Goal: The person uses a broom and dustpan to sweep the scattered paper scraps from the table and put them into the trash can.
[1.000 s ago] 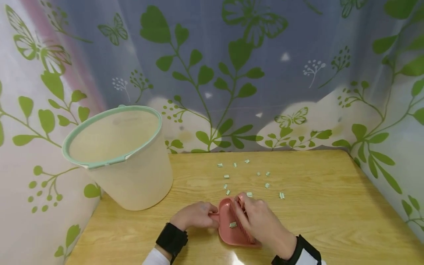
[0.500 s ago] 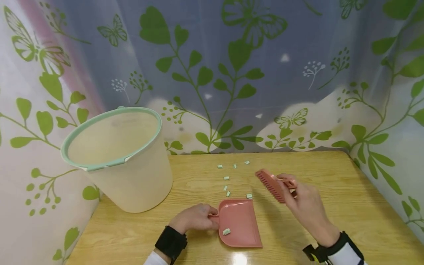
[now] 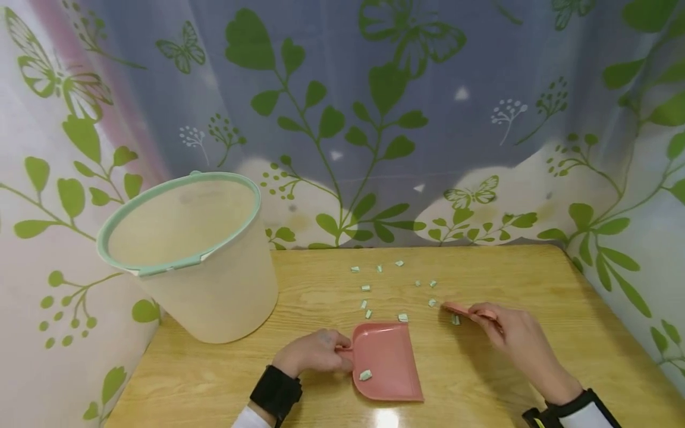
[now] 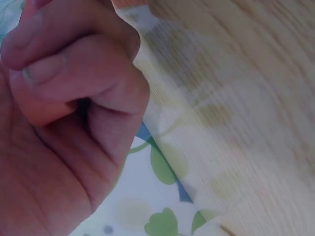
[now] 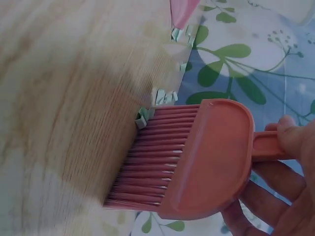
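My left hand [image 3: 313, 352] grips the short handle of a pink dustpan [image 3: 387, 356], which lies on the table with its wide lip toward the right. One folded scrap of pale green paper [image 3: 365, 375] rests inside the pan. My right hand [image 3: 516, 333] holds a small pink brush [image 5: 211, 157] by its handle, to the right of the pan. In the right wrist view its bristles [image 5: 152, 157] reach the tabletop, close by a paper scrap [image 5: 141, 118]. In the left wrist view the curled fingers [image 4: 93, 69] hide most of the handle.
Several more green paper scraps [image 3: 366, 288] lie scattered on the wooden table [image 3: 535, 285] beyond the pan. A large cream bucket [image 3: 230, 297] with a mint rim stands at the left. Behind the table hangs a leaf-patterned curtain [image 3: 342, 119].
My right hand has lifted the brush from the dustpan and carried it right, lowering it near a scrap. The scrap in the pan has shifted toward the handle side. The left hand stays put.
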A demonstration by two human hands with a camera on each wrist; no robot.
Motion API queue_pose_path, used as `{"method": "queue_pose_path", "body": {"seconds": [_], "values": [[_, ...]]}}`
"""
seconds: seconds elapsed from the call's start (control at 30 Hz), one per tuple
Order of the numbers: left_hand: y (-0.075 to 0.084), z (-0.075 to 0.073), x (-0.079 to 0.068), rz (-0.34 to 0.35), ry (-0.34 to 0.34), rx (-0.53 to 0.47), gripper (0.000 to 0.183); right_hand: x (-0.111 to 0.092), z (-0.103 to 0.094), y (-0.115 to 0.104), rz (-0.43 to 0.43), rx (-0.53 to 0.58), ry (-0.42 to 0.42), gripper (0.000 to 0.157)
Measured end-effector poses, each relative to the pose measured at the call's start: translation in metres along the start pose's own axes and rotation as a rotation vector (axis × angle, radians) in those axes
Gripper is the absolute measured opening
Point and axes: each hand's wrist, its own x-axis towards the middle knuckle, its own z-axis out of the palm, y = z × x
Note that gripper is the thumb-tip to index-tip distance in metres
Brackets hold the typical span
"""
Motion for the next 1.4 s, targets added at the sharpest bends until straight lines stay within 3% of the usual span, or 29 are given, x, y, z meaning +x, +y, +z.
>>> {"method": "queue_pose_path", "body": {"seconds": [0.23, 0.43, 0.53, 0.87, 1.1, 1.23, 1.4], "values": [[0.000, 0.001, 0.000, -0.011, -0.009, 0.004, 0.014, -0.015, -0.013, -0.015, 0.016, 0.054, -0.057, 0.014], [0.000, -0.001, 0.001, -0.022, -0.007, 0.012, 0.008, -0.008, -0.020, -0.009, -0.029, 0.048, 0.053, 0.022], [0.000, -0.001, 0.002, -0.021, -0.012, 0.012, 0.008, -0.003, -0.018, -0.004, -0.042, 0.008, 0.074, 0.024], [0.002, -0.001, 0.001, -0.035, -0.011, 0.038, 0.008, -0.004, -0.004, -0.008, -0.024, -0.044, 0.015, 0.016], [0.003, -0.001, 0.000, -0.040, -0.014, 0.028, 0.013, -0.011, -0.003, -0.030, -0.033, 0.077, -0.010, 0.010], [0.003, 0.000, 0.000, -0.048, -0.022, 0.013, 0.011, -0.012, -0.007, -0.033, -0.020, 0.132, 0.058, 0.016], [0.002, -0.001, 0.001, -0.050, -0.020, 0.004, 0.012, -0.009, -0.012, -0.021, -0.044, -0.004, 0.141, 0.015]]}}
